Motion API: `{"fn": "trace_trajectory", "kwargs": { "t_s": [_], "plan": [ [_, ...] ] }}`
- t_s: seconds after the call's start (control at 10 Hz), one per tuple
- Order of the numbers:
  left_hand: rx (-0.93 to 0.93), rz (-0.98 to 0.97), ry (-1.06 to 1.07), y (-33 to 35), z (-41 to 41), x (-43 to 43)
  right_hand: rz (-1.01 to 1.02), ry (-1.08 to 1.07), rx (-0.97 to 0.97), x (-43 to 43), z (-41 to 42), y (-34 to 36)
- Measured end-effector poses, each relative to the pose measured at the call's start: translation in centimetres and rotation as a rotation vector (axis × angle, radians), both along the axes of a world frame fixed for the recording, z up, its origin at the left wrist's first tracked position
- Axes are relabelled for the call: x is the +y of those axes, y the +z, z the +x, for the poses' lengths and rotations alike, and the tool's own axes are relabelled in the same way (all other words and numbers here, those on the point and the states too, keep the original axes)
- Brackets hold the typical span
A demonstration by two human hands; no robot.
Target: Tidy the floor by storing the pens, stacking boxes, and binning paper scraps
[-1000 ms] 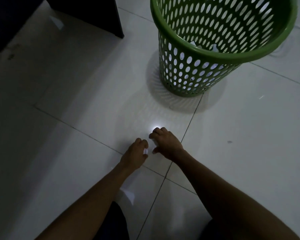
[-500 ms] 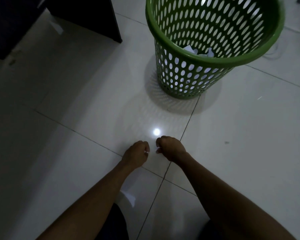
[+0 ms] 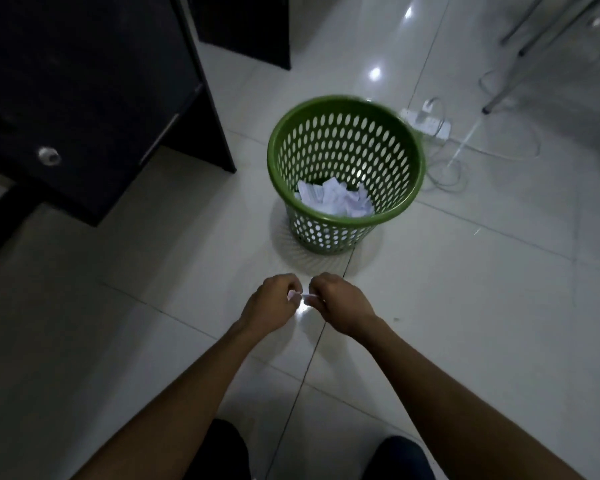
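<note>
Paper scraps (image 3: 296, 296) sit pinched between us: our left hand (image 3: 271, 304) and right hand (image 3: 343, 303) each curl fingers round small white bits, held above the tiled floor (image 3: 465, 306) just short of the green bin (image 3: 329, 221), which holds binned paper (image 3: 333, 200). We judge them featherlight and limp, so a fingertip pinch suits, and we should let go well over the rim, lest they drift.

Forearms stretched forward, left hand (image 3: 270, 303) beside right hand (image 3: 342, 303), fingers curled, pinching paper scraps (image 3: 306, 297)
</note>
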State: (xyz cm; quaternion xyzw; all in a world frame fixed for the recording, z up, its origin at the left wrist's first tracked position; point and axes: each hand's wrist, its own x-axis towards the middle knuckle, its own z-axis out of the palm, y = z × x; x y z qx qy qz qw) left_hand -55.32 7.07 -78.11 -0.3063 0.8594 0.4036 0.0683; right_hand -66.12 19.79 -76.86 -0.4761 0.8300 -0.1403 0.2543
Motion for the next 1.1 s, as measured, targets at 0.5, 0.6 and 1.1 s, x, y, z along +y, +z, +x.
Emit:
{"fn": "trace_trajectory", "kwargs": {
  "t_s": [0.5, 0.6, 1.1],
  "plan": [
    [0.307, -0.055, 0.126, 12.4, -12.4, -5.1, -0.319, -0.344, 0.188, -3.2, -11.5, 11.3],
    [0.218, -0.029, 0.077, 11.4, -13.9, -5.0, -0.301, -0.384, 0.155, -3.1, -13.3, 10.6],
    [0.12, -0.238, -0.094, 7.2, -13.6, -4.9, -0.115, -0.217, 0.106, -2.0, -13.6, 8.5]
  ]
}}
